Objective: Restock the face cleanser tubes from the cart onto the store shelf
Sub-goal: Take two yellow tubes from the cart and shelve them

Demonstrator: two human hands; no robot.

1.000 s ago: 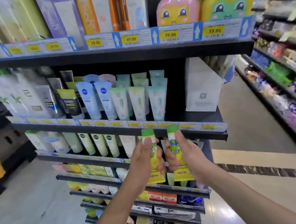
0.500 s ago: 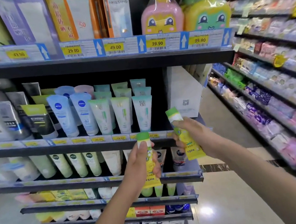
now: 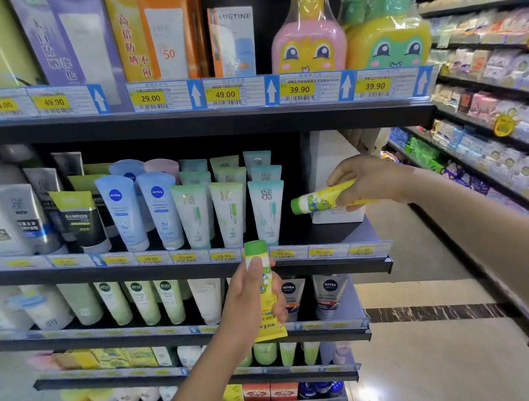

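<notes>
Our right hand (image 3: 370, 180) grips a yellow green-capped plastic tube (image 3: 321, 199) lying sideways, cap towards the black shelf (image 3: 325, 233) gap; our left hand (image 3: 251, 303) holds a second tube (image 3: 257, 253) upright, lower.

The free room on the middle shelf (image 3: 301, 233) is the dark gap at centre right of the frame, between the rightmost pale green tube (image 3: 268, 210) and the white box (image 3: 330, 162). The yellow tube (image 3: 321, 199) in your right hand (image 3: 370, 180) lies sideways, its green cap at the mouth of that gap. Left of it, rows of tubes (image 3: 160, 209) fill the shelf. The upper shelf's price rail (image 3: 239, 95) overhangs from above. Your left hand (image 3: 251, 303) holds an upright tube (image 3: 272, 320) just in front of the shelf edge. Lower right, the aisle floor (image 3: 421, 366) is open.
</notes>
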